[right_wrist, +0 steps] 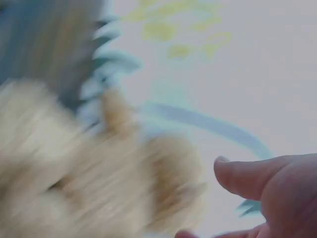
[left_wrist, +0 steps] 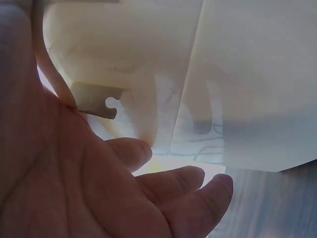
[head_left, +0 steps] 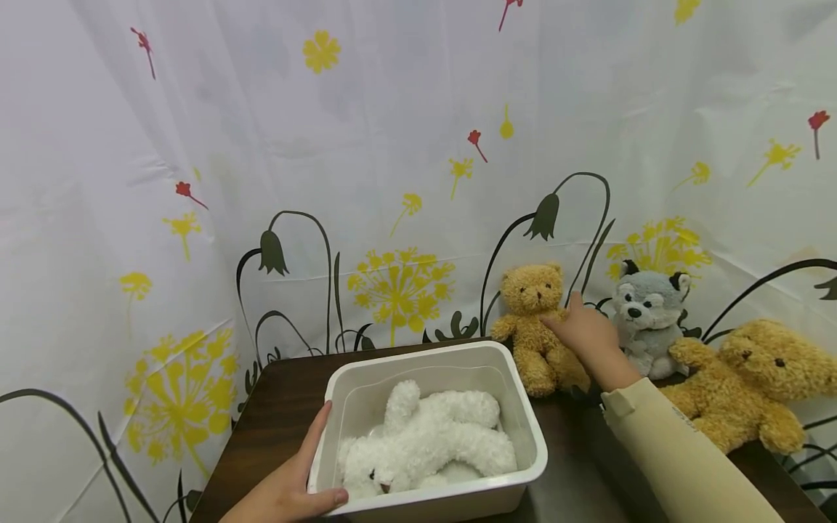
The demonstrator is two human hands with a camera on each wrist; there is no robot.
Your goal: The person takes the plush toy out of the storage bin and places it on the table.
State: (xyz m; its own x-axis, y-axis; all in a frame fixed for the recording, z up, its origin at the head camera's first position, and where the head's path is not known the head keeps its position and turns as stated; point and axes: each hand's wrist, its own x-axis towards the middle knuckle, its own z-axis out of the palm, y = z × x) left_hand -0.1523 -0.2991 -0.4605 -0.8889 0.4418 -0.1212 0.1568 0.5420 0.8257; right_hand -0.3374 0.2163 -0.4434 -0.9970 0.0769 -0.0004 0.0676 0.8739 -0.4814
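In the head view, my left hand (head_left: 288, 472) holds the near left corner of a white plastic bin (head_left: 428, 355), its thumb at the front rim. The left wrist view shows several fingers (left_wrist: 185, 198) outside the bin's pale wall (left_wrist: 257, 89). Inside the bin a fluffy white stuffed animal (head_left: 458, 436) lies on its side. My right hand (head_left: 591, 338) is at a seated tan teddy bear (head_left: 532, 341), with fingers by the bear's arm. In the right wrist view, the thumb (right_wrist: 242, 178) is extended, apart from the blurred bear (right_wrist: 109, 183).
A grey husky plush (head_left: 644, 319) sits right of the tan bear. Another tan teddy bear (head_left: 745, 392) leans at the far right. Everything stands on a dark wooden table (head_left: 261, 414), with a flower-printed curtain (head_left: 366, 160) behind it.
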